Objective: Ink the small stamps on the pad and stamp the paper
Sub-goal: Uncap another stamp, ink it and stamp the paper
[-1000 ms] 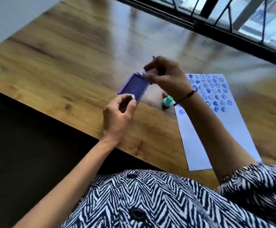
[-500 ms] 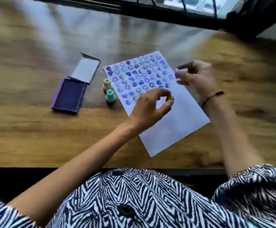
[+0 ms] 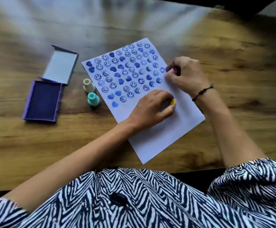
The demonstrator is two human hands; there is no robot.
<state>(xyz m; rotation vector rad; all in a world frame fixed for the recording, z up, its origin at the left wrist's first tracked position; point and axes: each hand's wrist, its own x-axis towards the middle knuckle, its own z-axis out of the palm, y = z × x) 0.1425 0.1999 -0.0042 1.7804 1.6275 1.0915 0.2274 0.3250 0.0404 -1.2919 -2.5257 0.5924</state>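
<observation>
The left hand (image 3: 152,106) pinches a yellow stamp (image 3: 172,101) down onto the white paper (image 3: 163,132); beyond it, the right hand (image 3: 185,74) curls shut at the sheet's edge, its contents hidden. Blue smileys and hearts fill the paper, no legible writing. Left stand a teal stamp (image 3: 93,100), a cream stamp (image 3: 88,85) and the open purple ink pad (image 3: 42,100).

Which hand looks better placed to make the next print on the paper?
Probably the left hand: it grips a yellow stamp down over blank paper just below the last printed row. The right hand sits at the sheet's edge; whatever it holds is hidden.
</observation>
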